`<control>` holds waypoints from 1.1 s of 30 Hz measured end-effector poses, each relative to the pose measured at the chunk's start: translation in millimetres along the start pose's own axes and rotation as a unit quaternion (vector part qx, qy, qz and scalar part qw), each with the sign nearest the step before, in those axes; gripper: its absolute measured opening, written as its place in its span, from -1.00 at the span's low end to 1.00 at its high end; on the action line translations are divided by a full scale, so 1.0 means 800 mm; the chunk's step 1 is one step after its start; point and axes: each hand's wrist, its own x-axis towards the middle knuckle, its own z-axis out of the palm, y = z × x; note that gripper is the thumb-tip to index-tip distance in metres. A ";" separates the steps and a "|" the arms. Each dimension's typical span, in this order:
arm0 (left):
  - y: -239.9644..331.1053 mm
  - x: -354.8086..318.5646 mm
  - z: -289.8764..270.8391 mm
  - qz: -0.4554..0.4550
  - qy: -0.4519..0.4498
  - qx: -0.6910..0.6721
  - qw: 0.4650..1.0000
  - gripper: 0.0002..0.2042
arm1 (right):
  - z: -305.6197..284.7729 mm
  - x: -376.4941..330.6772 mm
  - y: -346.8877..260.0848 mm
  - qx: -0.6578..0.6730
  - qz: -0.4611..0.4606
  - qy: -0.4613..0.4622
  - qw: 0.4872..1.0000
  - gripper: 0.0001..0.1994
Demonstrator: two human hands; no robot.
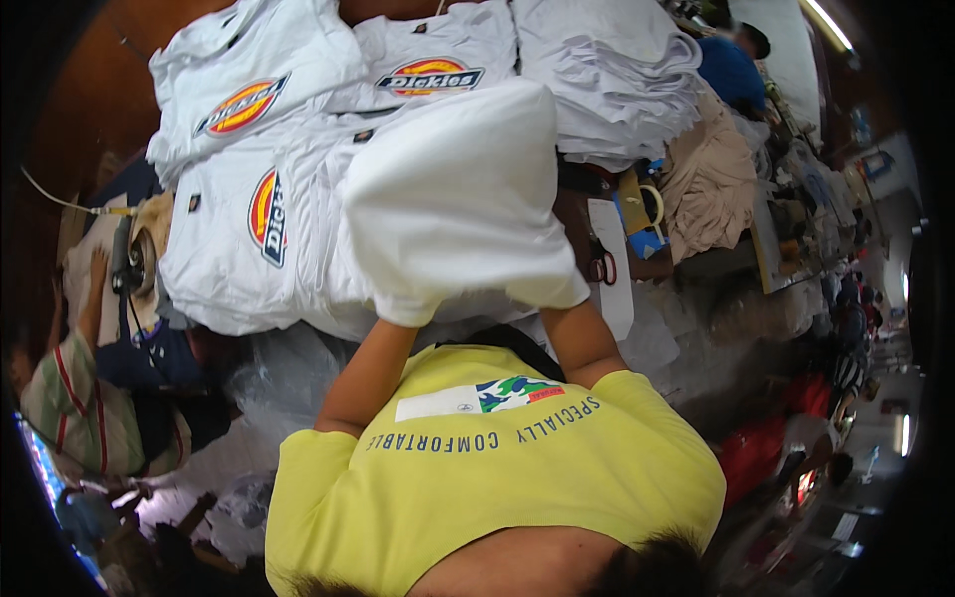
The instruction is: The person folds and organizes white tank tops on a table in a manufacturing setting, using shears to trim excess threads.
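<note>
A white T-shirt point(453, 189) is raised in front of me, bunched into a rounded, hollow shape. Both my left forearm point(370, 368) and my right forearm point(581, 340) run up into it from below. The cloth covers both hands, so my fingers do not show. Under and behind the raised garment lie stacks of folded white T-shirts. One stack point(224, 224) at the left has a red, yellow and dark blue chest print, as do the far left stack point(259, 55) and the far middle stack point(428, 50).
A tall pile of white cloth point(607, 70) stands far right, beside beige cloth point(711, 179). Scissors point(603, 263) and a tape roll point(652, 206) lie right of the raised shirt. A person in a striped shirt point(80, 408) is at left; another in blue point(733, 72) is far right.
</note>
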 end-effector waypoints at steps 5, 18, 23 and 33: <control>-0.011 0.037 -0.013 -0.020 0.039 -0.019 0.999 -0.47 | -0.010 0.021 0.015 0.010 0.011 0.024 1.000 -0.76; 0.112 0.112 -0.091 0.277 0.362 -0.059 0.888 -0.25 | -0.040 -0.024 0.069 0.213 0.131 0.110 0.962 -0.76; 0.202 0.133 -0.075 0.494 0.378 -0.083 0.779 -0.39 | -0.145 -0.025 0.068 0.387 0.085 0.216 0.893 -0.76; 0.059 0.099 -0.148 -0.059 -0.371 -0.046 0.926 -0.47 | -0.060 -0.053 -0.077 -0.076 -0.258 -0.514 0.814 -0.76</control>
